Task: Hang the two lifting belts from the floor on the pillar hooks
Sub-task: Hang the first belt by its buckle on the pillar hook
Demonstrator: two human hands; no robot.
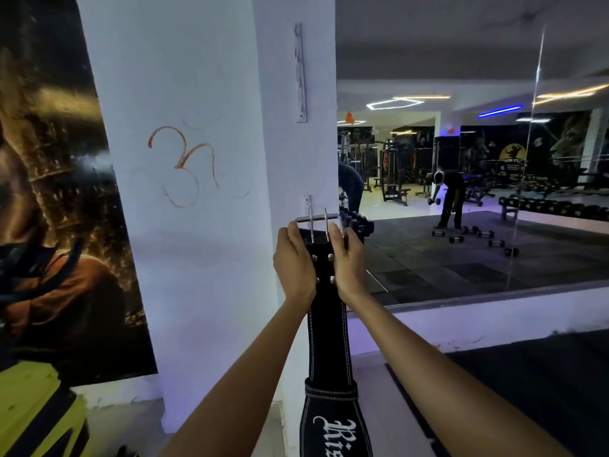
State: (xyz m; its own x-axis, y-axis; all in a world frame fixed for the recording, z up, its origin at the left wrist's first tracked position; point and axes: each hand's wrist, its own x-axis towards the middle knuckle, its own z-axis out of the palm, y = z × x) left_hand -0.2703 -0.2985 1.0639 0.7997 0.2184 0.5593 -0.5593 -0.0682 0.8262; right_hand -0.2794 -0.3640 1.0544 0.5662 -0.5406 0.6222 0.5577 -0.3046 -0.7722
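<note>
A black lifting belt (328,341) with white stitching hangs straight down in front of the white pillar (204,225). Its steel two-prong buckle (318,222) is at the top, level with a small white hook plate (307,202) on the pillar's right face. My left hand (293,262) grips the belt's left edge just below the buckle. My right hand (346,258) holds the right edge, fingers up at the buckle frame. Whether the buckle rests on the hook is hidden. A longer hook rail (300,74) is mounted higher on the same face. Only one belt is in view.
A large wall mirror (478,176) to the right of the pillar reflects gym machines, dumbbells on the floor and a person bending over. A dark poster (59,192) covers the wall on the left. Something yellow and black (39,413) sits at the lower left.
</note>
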